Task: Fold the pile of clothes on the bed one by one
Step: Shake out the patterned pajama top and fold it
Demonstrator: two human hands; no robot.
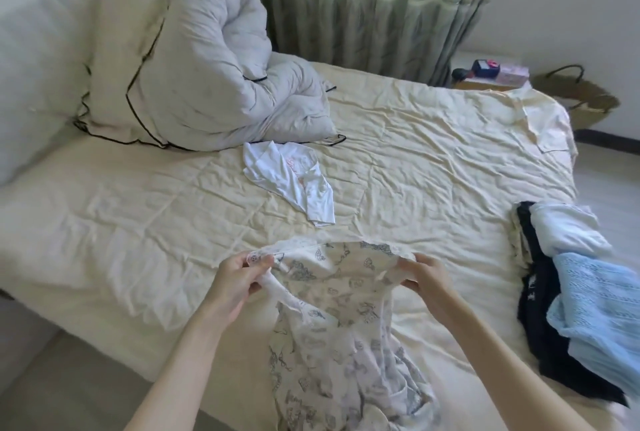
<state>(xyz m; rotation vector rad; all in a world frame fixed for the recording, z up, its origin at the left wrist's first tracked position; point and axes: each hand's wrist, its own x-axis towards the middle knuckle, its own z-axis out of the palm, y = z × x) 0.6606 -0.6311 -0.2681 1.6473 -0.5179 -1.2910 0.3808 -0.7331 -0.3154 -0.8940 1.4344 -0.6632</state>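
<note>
I am holding the printed garment up over the near edge of the bed, my left hand and right hand each pinching its top edge, spreading it so it hangs straight and I can judge, I think, where the first fold goes. The rest of the pile is lying at the bed's right edge, within reach. A white top is lying apart, mid-bed, unfolded as far as I can tell.
</note>
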